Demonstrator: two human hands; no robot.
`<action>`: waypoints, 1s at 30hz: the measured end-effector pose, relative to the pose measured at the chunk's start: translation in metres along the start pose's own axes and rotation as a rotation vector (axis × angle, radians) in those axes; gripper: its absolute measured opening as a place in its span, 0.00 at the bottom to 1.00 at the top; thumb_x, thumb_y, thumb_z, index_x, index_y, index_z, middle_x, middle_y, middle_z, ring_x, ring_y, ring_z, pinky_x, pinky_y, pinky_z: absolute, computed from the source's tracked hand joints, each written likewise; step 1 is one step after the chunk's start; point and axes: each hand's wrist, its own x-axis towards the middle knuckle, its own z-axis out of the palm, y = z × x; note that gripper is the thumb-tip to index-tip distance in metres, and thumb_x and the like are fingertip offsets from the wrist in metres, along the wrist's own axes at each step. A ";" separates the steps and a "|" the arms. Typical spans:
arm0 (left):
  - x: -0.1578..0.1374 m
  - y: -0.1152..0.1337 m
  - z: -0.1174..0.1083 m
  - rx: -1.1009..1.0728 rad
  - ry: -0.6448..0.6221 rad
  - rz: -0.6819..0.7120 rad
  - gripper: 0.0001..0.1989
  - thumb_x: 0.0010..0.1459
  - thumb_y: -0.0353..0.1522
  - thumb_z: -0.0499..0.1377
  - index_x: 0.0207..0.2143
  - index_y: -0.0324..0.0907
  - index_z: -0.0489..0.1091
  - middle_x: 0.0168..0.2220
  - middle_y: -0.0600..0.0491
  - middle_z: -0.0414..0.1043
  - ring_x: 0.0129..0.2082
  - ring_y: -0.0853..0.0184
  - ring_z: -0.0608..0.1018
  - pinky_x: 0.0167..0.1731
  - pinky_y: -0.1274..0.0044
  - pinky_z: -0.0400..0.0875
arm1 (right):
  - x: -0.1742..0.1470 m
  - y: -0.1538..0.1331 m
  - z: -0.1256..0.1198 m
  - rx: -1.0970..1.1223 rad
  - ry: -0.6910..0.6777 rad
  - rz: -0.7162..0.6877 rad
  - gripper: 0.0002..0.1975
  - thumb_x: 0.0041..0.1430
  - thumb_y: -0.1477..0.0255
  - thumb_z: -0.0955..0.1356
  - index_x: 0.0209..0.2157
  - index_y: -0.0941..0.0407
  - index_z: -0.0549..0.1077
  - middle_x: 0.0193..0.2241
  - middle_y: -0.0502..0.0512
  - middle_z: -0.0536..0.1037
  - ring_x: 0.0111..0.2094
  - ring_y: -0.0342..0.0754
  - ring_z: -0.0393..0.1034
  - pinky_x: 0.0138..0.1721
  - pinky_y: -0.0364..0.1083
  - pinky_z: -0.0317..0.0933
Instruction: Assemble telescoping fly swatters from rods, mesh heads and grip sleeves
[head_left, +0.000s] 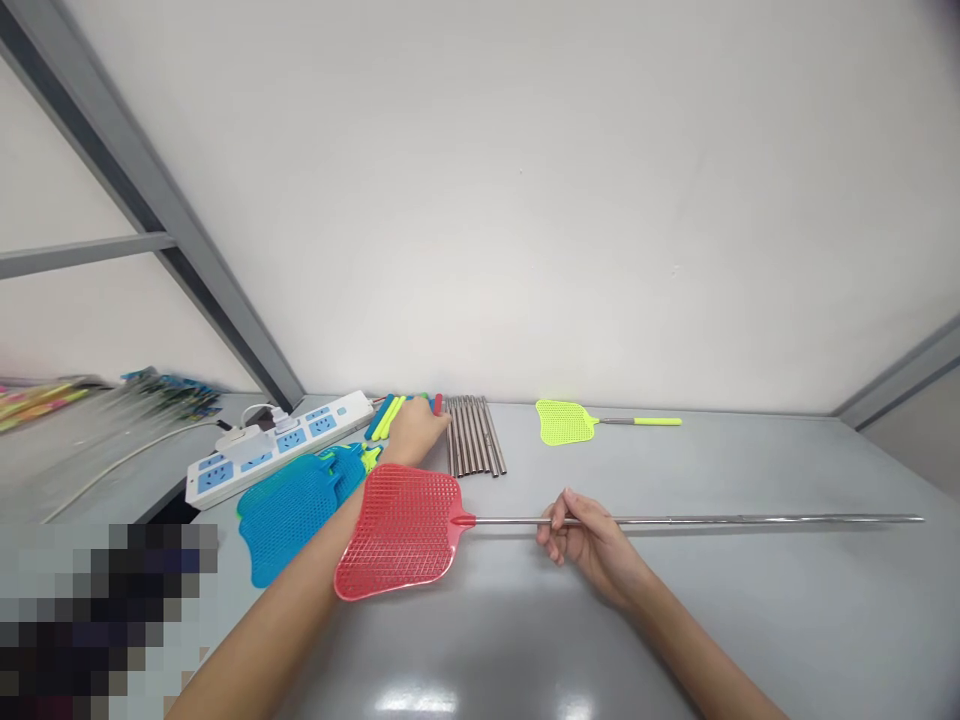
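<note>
My right hand (589,540) is closed around the extended metal rod of a red fly swatter (401,535). The rod points right, and the swatter's mesh head lies over my left forearm. My left hand (416,430) reaches to the back of the table, its fingers closed at a red handle sleeve (438,403); most of the fingers are hidden. Beside that hand lie yellow and blue handle sleeves (388,417). Several metal rods (472,437) lie in a row just right of it.
A yellow fly swatter (568,422) with a yellow handle lies at the back. Blue swatter heads (289,510) are stacked at left, near a white power strip (281,450) with plugs and cables. Wrapped goods (150,420) sit at far left. Grey frame posts (165,220) and a wall bound the table.
</note>
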 end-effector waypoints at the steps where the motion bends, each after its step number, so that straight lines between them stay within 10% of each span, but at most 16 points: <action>1: 0.002 0.003 -0.007 -0.008 -0.014 -0.011 0.12 0.36 0.34 0.57 0.10 0.42 0.56 0.11 0.54 0.57 0.23 0.64 0.69 0.22 0.78 0.56 | 0.000 0.000 0.001 0.004 -0.005 0.004 0.16 0.54 0.63 0.60 0.21 0.59 0.66 0.22 0.58 0.73 0.19 0.42 0.63 0.22 0.42 0.54; 12: -0.036 0.037 -0.127 -0.302 -0.171 -0.138 0.11 0.46 0.34 0.53 0.16 0.36 0.66 0.10 0.57 0.54 0.12 0.76 0.57 0.13 0.83 0.48 | 0.001 0.020 0.021 0.115 -0.041 0.137 0.16 0.52 0.61 0.62 0.24 0.60 0.67 0.21 0.56 0.72 0.19 0.39 0.62 0.22 0.40 0.53; 20: -0.118 0.072 -0.067 -0.384 -0.772 -0.092 0.11 0.44 0.37 0.53 0.16 0.39 0.63 0.11 0.56 0.63 0.10 0.74 0.63 0.11 0.83 0.57 | 0.011 0.059 0.060 0.379 0.010 0.295 0.05 0.46 0.75 0.68 0.26 0.63 0.70 0.24 0.54 0.71 0.24 0.37 0.62 0.28 0.37 0.55; 30: -0.138 0.043 -0.011 -0.302 -0.697 -0.114 0.08 0.43 0.33 0.50 0.16 0.40 0.61 0.10 0.57 0.63 0.09 0.74 0.65 0.08 0.84 0.58 | 0.023 0.066 0.073 0.666 0.118 0.420 0.18 0.52 0.75 0.59 0.10 0.57 0.53 0.09 0.44 0.54 0.14 0.36 0.51 0.23 0.38 0.55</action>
